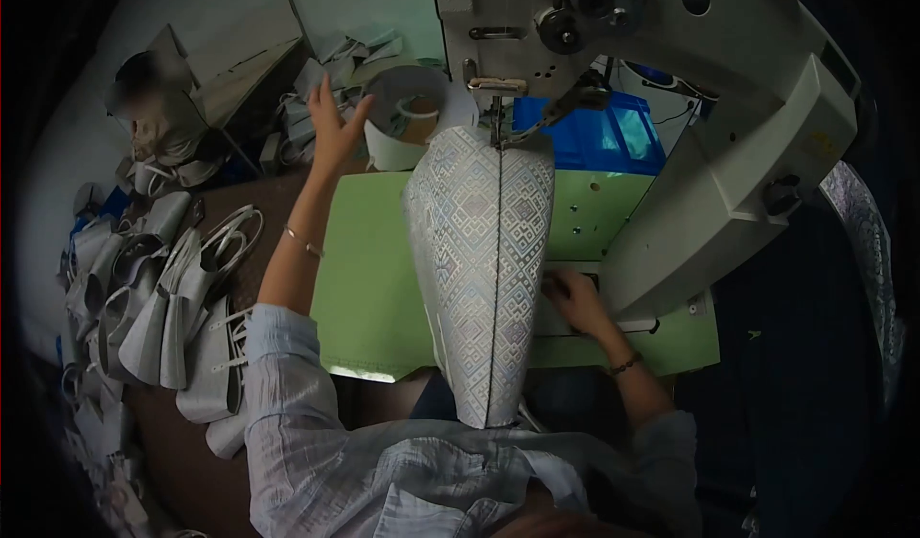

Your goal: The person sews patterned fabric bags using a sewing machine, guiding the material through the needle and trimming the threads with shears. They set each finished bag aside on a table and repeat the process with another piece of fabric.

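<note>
A patterned grey-white bag panel [479, 270] with a dark line down its length hangs from the sewing machine [594, 107]. Its upper end lies at the needle and presser foot [497, 126]; the narrow lower end reaches my lap. My left hand [335, 128] is raised at the far left of the green table, open, thumb apart from the fingers, beside a white round container [388, 145]. Close to the panel's right edge, over the machine bed, my right hand [577, 301] has bent fingers partly hidden; what they hold, if anything, I cannot tell.
Many grey-white bags with straps [172, 318] pile up on the left. A blue bin [613, 136] stands behind the green table [369, 270]. Scraps [359, 51] lie at the back, and another person [163, 116] sits at the far left. The machine's arm fills the right side.
</note>
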`<state>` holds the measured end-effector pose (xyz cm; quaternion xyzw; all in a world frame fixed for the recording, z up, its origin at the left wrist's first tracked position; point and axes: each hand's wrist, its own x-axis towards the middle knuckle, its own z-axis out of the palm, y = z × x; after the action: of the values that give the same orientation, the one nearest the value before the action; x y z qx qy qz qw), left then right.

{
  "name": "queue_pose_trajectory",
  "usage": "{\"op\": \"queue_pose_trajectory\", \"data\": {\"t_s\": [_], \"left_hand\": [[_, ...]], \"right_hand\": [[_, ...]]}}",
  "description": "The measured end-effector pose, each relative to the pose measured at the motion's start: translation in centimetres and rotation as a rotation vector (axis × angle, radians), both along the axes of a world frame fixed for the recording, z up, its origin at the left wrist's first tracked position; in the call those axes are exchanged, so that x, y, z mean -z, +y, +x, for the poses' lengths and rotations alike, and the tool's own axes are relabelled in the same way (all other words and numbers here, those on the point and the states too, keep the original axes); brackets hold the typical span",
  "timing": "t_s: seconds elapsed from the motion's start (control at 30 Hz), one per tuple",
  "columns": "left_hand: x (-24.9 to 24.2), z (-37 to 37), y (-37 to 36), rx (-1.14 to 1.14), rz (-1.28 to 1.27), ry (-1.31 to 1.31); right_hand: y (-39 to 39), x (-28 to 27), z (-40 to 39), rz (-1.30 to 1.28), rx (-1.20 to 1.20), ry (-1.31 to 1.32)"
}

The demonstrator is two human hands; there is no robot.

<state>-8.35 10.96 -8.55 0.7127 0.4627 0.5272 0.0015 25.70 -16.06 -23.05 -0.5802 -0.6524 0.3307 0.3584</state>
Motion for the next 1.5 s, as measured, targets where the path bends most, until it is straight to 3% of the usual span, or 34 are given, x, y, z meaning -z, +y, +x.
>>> {"op": "queue_pose_trajectory", "data": {"t_s": [0.1, 0.13, 0.2, 0.27, 0.4, 0.47, 0.6, 0.93, 1.03, 1.1, 1.17, 1.27, 1.3, 1.33, 1.37, 1.43, 1.5], "left_hand": [[-3.5, 2.8, -14.7, 0.559, -0.048, -0.165], [-5.4, 3.4, -20.4, 0.816, -0.018, -0.111], [-5.3, 3.7, -26.1, 1.078, 0.171, 0.350], [-3.6, 4.6, -29.6, 1.159, 0.162, 0.627], [-2.6, 5.0, -29.6, 0.943, 0.219, 0.869], [-2.8, 5.1, -30.3, 0.948, 0.244, 0.655], [-6.9, 5.5, -31.3, 0.914, 0.226, 0.469], [-10.1, 4.8, -30.5, 0.887, 0.226, 0.253], [-7.8, 5.0, -30.6, 0.908, 0.329, 0.397], [-2.7, 5.5, -30.0, 0.877, 0.517, 0.362], [2.0, 5.3, -29.1, 0.875, 0.540, 0.334], [4.6, 5.1, -29.1, 0.827, 0.513, 0.356], [4.9, 5.1, -29.1, 0.806, 0.507, 0.372], [5.1, 5.2, -29.1, 0.784, 0.503, 0.387], [5.2, 5.4, -29.1, 0.782, 0.508, 0.376], [5.2, 5.5, -29.3, 0.772, 0.501, 0.388], [4.0, 5.6, -30.1, 0.782, 0.461, 0.386]], "right_hand": [[-0.5, 5.6, -3.0, -0.031, -0.039, -0.013], [1.1, 11.8, -3.0, -0.035, -0.050, -0.013], [4.3, 23.9, -5.4, -0.049, -0.135, 0.061], [3.1, 22.7, -4.7, -0.055, -0.143, 0.101], [3.1, 23.4, -2.7, -0.036, -0.132, 0.257], [3.8, 23.4, -2.1, -0.019, -0.109, 0.344], [4.1, 22.6, -0.3, 0.002, -0.052, 0.509], [6.5, 18.2, 3.3, 0.022, 0.090, 0.903], [8.2, 15.7, 4.4, 0.030, 0.124, 1.012], [8.8, 14.2, 4.9, 0.018, 0.147, 1.084], [9.6, 12.5, 5.2, 0.017, 0.172, 1.163], [10.0, 9.1, 6.4, 0.019, 0.216, 1.264], [10.2, 5.1, 5.8, 0.023, 0.232, 1.292], [9.8, -0.8, 4.0, -0.138, 0.430, 1.177], [8.5, -2.8, 3.9, -0.134, 0.431, 1.165], [4.8, -4.1, 3.3, 0.296, 0.478, 0.928], [-0.6, -4.3, 1.1, 0.569, 0.369, 0.811]]}}
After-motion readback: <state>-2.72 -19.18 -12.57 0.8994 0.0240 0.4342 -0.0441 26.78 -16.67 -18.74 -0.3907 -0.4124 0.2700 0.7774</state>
